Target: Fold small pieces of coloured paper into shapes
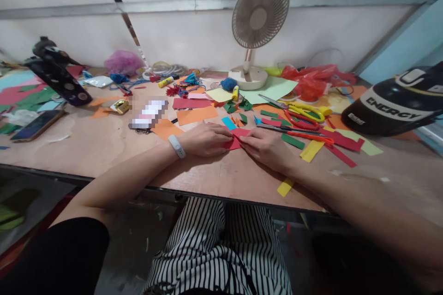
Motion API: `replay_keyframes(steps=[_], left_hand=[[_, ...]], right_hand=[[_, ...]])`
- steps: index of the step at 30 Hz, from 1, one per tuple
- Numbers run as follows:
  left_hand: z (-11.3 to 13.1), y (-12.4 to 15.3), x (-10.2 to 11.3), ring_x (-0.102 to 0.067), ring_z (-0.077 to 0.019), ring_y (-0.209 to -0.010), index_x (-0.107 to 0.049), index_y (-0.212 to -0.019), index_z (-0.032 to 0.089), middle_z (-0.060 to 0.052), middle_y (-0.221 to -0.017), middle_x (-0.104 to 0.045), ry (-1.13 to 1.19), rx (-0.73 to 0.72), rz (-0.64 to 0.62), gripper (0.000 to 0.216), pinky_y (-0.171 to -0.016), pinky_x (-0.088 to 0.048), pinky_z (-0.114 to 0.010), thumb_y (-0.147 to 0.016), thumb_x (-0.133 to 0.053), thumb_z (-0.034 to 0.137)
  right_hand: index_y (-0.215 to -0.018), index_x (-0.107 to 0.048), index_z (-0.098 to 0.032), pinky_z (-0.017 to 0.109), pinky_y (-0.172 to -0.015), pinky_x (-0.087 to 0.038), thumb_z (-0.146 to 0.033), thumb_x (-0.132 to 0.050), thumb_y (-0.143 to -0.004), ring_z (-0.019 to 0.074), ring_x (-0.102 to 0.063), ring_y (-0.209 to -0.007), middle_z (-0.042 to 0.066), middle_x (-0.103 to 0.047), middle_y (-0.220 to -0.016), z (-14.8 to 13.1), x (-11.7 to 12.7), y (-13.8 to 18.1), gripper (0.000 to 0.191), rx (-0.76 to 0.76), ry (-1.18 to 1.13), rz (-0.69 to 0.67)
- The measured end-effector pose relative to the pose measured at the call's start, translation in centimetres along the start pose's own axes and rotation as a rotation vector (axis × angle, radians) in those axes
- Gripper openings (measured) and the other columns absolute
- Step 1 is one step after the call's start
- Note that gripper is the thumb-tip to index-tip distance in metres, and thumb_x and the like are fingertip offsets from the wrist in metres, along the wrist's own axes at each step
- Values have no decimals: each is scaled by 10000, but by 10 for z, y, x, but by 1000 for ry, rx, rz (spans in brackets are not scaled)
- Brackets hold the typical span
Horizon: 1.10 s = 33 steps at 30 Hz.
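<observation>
A small red piece of paper (238,138) lies on the wooden table (104,147) in front of me. My left hand (206,139), with a white band on its wrist, presses on the paper's left side with fingers curled. My right hand (265,146) pinches the paper's right edge. Both hands meet at the paper and hide most of it.
Red and yellow scissors (301,117) and several coloured paper scraps lie just right of my hands. A fan (258,23) stands at the back. A black helmet (398,103) sits at the right, a phone (36,125) at the left. Glue sticks (165,82) lie behind.
</observation>
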State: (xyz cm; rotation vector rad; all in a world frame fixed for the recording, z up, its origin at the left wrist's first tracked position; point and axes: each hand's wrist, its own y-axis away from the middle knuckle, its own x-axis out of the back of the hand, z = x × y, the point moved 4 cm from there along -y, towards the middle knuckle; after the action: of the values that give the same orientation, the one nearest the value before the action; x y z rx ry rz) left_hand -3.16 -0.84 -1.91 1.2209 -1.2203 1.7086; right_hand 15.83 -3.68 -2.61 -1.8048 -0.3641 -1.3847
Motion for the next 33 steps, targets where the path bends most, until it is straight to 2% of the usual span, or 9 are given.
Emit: replay_keyframes(steps=[12,20,27,33], left_hand=[[15,-1,9,-634,-224,-1157,-653,-1134,191,-85,-1174,-707,-63,93,8,262,-1015,-475,-397,-966,-550,363],[14,1,3,-637,-244,-1154,-625,-1204,161,-100,-1227,-692,-117,98,-7,328,-1004,-475,-421,-970,-522,367],[12,3,0,-650,-243,-1127,-630,-1210,151,-104,-1236,-692,-135,90,11,345,-991,-490,-416,-992,-495,382],[11,4,-1,-644,-248,-1136,-631,-1222,146,-112,-1255,-681,-116,72,-16,344,-983,-505,-416,-1002,-484,366]], right_hand=[[-853,-709,-165,331,-684,-432,-284,-489,-985,220,-602,-758,98,-673,-808,-1,6,6,283,-154,42,40],[-821,-718,-152,288,-659,-436,-256,-528,-984,171,-577,-710,65,-638,-762,-12,11,7,271,-38,54,104],[-795,-725,-165,325,-724,-464,-195,-576,-958,193,-584,-773,68,-678,-805,-19,13,10,223,96,150,201],[-837,-727,-173,322,-716,-473,-185,-576,-960,184,-573,-767,63,-692,-828,-18,10,9,195,133,86,199]])
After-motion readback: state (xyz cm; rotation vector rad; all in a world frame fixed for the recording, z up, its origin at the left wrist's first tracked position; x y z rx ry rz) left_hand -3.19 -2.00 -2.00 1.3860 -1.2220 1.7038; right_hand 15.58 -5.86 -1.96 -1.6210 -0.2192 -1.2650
